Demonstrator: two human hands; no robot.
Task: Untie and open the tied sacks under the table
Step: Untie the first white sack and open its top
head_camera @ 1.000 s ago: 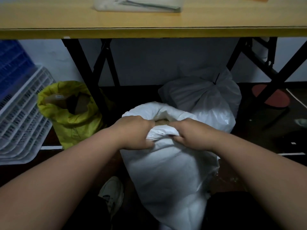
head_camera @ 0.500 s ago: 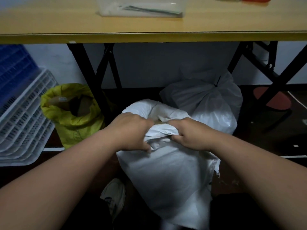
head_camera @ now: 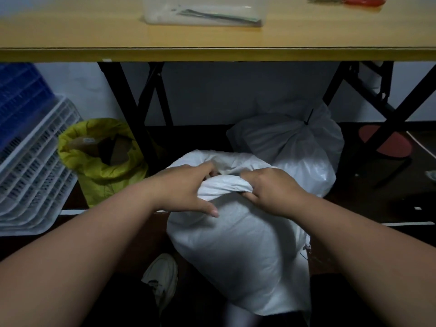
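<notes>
Since the earlier pictures the left hand [head_camera: 188, 187] has loosened: its thumb now lies stretched out on the front of the white sack [head_camera: 236, 244], while its fingers reach into the folds at the sack's mouth. Whether those fingers pinch cloth I cannot tell, as the folds hide their tips. By contrast, the right hand [head_camera: 271, 188] grips a rolled bunch of the sack's rim, fingers curled round it and thumb below.

Overhead, the table [head_camera: 70, 31] edge runs across the view, with black legs [head_camera: 127, 107] crossing on both sides, so the hands work in the low gap between them. Left of the legs stands a yellow sack [head_camera: 101, 171], its mouth open, against white crates [head_camera: 33, 175]. Behind the white sack, touching it, sits a second sack [head_camera: 290, 147], closed with a dark tie [head_camera: 308, 119].

What lies inside the white sack is hidden. A shoe [head_camera: 162, 277] shows dimly at its lower left. On the table, a clear tub [head_camera: 205, 13] and a red-handled tool [head_camera: 349, 1] are cut off by the top edge.
</notes>
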